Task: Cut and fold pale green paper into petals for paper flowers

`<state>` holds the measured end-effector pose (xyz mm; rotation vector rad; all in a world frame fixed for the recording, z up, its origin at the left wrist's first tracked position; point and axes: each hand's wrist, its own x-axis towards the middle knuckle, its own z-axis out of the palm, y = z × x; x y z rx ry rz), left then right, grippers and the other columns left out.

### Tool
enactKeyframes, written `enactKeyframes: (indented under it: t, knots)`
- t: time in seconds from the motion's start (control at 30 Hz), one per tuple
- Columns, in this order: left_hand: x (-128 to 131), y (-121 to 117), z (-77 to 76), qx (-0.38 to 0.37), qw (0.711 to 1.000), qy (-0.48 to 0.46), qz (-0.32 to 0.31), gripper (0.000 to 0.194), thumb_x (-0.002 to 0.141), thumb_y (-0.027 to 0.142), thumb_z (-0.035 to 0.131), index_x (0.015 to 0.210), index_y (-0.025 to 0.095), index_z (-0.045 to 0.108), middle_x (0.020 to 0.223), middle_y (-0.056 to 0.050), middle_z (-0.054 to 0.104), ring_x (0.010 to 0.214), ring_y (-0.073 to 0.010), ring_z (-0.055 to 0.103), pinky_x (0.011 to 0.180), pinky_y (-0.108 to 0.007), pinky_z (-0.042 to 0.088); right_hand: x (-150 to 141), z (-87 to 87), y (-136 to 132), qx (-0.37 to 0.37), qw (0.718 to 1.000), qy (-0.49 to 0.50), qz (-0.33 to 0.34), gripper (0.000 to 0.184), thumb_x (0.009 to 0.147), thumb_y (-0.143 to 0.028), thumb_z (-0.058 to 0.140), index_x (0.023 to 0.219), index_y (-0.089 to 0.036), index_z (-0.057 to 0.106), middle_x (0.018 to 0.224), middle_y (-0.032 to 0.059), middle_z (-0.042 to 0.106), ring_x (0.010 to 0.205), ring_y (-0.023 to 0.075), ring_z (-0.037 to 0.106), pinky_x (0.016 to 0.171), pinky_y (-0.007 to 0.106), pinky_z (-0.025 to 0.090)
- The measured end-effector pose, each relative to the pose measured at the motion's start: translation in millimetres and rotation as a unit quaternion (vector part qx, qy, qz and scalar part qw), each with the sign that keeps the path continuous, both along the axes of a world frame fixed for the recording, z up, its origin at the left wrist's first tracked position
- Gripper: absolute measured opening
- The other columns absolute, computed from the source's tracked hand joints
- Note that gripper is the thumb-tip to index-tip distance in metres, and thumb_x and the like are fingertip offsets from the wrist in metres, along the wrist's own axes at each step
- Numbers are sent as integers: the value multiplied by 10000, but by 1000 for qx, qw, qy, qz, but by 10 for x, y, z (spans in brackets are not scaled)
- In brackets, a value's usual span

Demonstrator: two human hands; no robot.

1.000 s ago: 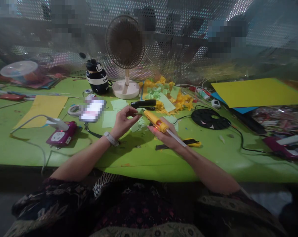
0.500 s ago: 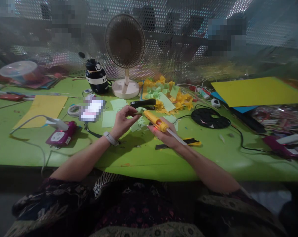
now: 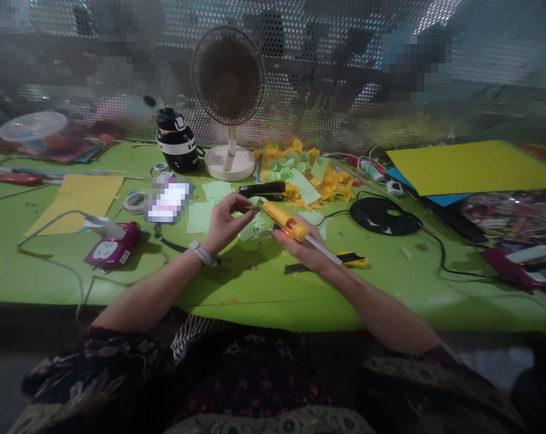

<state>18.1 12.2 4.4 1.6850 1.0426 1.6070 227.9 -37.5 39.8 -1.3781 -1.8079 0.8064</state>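
My right hand (image 3: 305,248) is closed around a yellow hot glue gun (image 3: 279,216), its nozzle pointing left and a small red light glowing on it. A whitish glue stick (image 3: 323,249) sticks out of its back end. The fingertips of my left hand (image 3: 227,226) are pinched on a small light-green paper piece (image 3: 257,201), right by the nozzle. Whether the nozzle touches the paper I cannot tell. Below the hands lie cut green paper pieces (image 3: 253,229). A utility knife (image 3: 356,260) with a black and yellow body lies partly hidden beneath my right hand.
A black stapler (image 3: 262,188) lies behind the hands, before a heap of orange and green folded paper (image 3: 340,181). A white fan (image 3: 230,163) and a dark bottle (image 3: 177,144) stand at the back. A phone (image 3: 168,202), tape roll (image 3: 136,203) and purple power adapter (image 3: 114,246) lie left.
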Motion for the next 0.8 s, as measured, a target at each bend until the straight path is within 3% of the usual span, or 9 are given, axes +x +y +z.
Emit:
enactKeyframes:
  t: [0.8]
  knots:
    - [0, 9, -12, 9, 1000, 8, 5, 275, 763, 357, 831, 861, 173, 652, 800, -32, 699, 716, -127, 661, 694, -279, 566, 2, 2, 12, 0, 1000, -6, 6, 389, 804, -547, 675, 753, -232, 452, 675, -13, 511, 625, 142, 439, 562, 302, 338]
